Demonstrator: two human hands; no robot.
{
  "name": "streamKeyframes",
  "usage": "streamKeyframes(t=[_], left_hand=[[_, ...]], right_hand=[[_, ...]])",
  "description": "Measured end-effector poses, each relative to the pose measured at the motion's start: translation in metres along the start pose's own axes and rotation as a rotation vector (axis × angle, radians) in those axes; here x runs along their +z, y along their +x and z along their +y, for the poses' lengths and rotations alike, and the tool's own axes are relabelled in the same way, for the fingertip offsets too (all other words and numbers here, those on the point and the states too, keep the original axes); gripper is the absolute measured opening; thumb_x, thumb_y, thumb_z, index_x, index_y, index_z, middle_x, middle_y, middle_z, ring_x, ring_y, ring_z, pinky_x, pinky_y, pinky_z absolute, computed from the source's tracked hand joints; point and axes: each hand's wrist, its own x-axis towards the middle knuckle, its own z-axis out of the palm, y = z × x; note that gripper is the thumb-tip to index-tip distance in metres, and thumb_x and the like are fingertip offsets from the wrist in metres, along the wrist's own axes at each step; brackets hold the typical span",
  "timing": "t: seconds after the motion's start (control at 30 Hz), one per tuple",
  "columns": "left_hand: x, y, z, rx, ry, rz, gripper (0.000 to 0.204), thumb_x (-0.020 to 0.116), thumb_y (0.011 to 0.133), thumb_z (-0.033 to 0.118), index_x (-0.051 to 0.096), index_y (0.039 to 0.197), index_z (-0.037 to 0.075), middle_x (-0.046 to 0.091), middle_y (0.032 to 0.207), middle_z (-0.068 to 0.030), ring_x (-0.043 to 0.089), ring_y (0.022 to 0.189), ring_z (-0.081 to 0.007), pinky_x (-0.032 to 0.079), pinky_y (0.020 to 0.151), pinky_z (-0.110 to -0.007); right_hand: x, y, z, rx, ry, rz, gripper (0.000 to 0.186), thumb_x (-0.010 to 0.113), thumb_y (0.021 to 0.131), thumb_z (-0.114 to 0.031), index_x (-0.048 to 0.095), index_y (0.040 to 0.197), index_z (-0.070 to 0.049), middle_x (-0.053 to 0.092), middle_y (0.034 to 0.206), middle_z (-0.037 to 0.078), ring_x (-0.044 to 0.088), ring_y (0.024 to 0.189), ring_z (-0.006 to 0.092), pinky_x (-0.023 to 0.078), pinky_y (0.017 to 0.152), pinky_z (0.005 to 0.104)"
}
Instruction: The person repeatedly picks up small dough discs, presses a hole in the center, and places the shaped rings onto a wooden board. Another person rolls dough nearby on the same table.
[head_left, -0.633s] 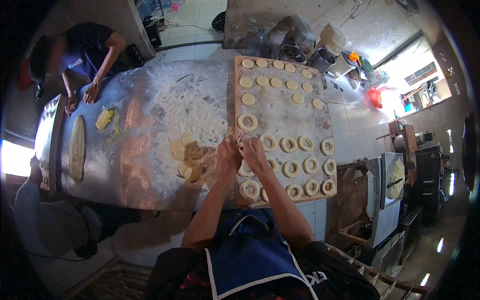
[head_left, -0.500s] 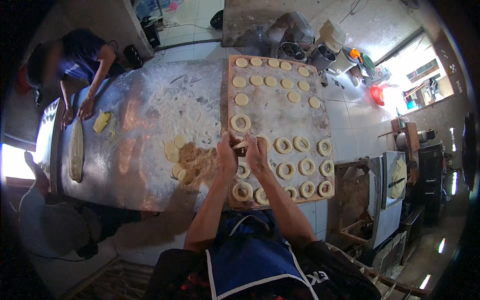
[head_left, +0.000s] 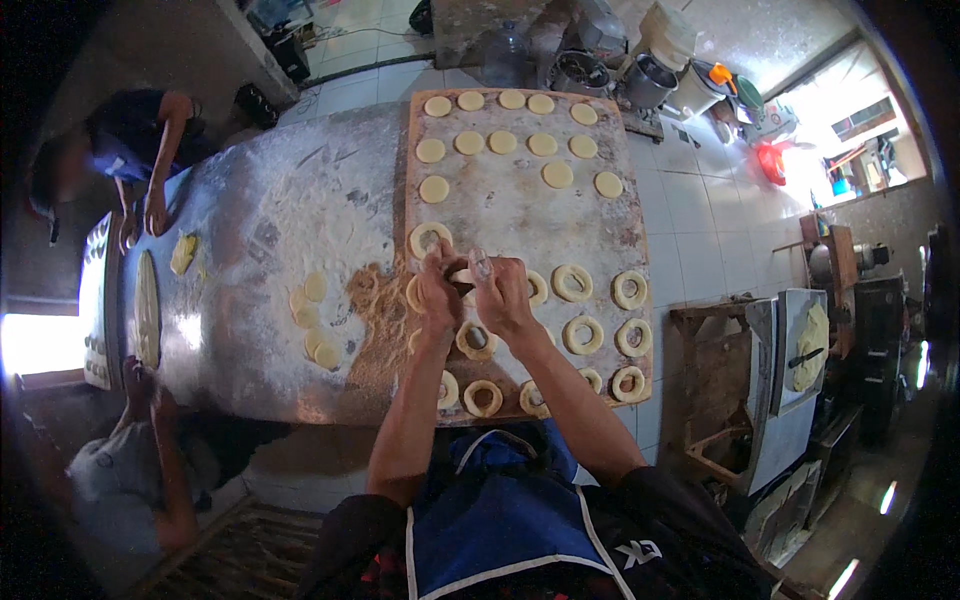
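Observation:
Side by side over the wooden board (head_left: 520,235), my left hand (head_left: 438,288) and my right hand (head_left: 502,292) are both closed on a piece of pale dough (head_left: 461,276), seemingly a ring. Fingers hide most of its shape. A dough ring (head_left: 431,240) lies just beyond my left hand. Several more, such as this dough ring (head_left: 572,283) to the right, rest on the near half of the board. Flat round dough discs (head_left: 502,142) are spread in rows on its far half.
Left of the board stretches a floury metal table (head_left: 235,330) with loose dough discs (head_left: 314,287) beside brown crumbs (head_left: 375,320). At its left end lie a long dough strip (head_left: 147,310) and a yellow lump (head_left: 183,254). Two other people work there. Buckets (head_left: 652,80) stand behind.
The view has shifted, so the board appears farther left. My hands stay together on the dough, with the grip turned a little. The near co-worker's hands now reach the long dough strip.

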Motion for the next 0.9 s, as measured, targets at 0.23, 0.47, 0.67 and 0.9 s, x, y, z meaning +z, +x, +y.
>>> streamKeyframes(t=[0.23,0.47,0.67,0.9], left_hand=[[0.011,0.03,0.024,0.166,0.166,0.157,0.034,0.041,0.098,0.031,0.058,0.102,0.001,0.057,0.101,-0.0191,0.056,0.099,-0.0325,0.046,0.087,-0.045],[0.026,0.074,0.037,0.463,1.477,0.169,0.026,0.048,0.092,0.023,0.064,0.098,0.003,0.063,0.107,-0.017,0.051,0.115,-0.0351,0.031,0.095,-0.065],[0.007,0.082,0.036,0.541,1.289,0.042,0.021,0.062,0.085,0.026,0.067,0.097,0.01,0.066,0.103,-0.0091,0.055,0.111,-0.0317,0.024,0.1,-0.068],[-0.003,0.071,0.018,0.719,1.275,0.121,0.035,0.071,0.076,0.033,0.066,0.105,0.014,0.064,0.11,-0.012,0.056,0.108,-0.0339,0.035,0.095,-0.054]], right_hand=[[-0.021,0.025,0.017,0.008,0.204,0.002,0.035,0.062,0.085,-0.03,0.06,0.077,0.003,0.058,0.062,0.013,0.055,0.056,0.0216,0.044,0.055,0.0385],[-0.043,0.038,0.054,0.101,-0.397,0.043,0.051,0.072,0.07,-0.014,0.054,0.113,0.004,0.063,0.097,0.023,0.06,0.092,0.0386,0.047,0.081,0.0477],[-0.033,0.026,0.069,-0.277,-0.57,-0.045,0.042,0.065,0.069,-0.005,0.059,0.11,0.001,0.063,0.108,0.017,0.055,0.106,0.0355,0.044,0.092,0.0425],[-0.01,0.027,0.046,-0.189,-1.012,-0.404,0.039,0.058,0.078,-0.011,0.06,0.116,-0.007,0.057,0.12,0.013,0.047,0.12,0.0319,0.042,0.096,0.0452]])
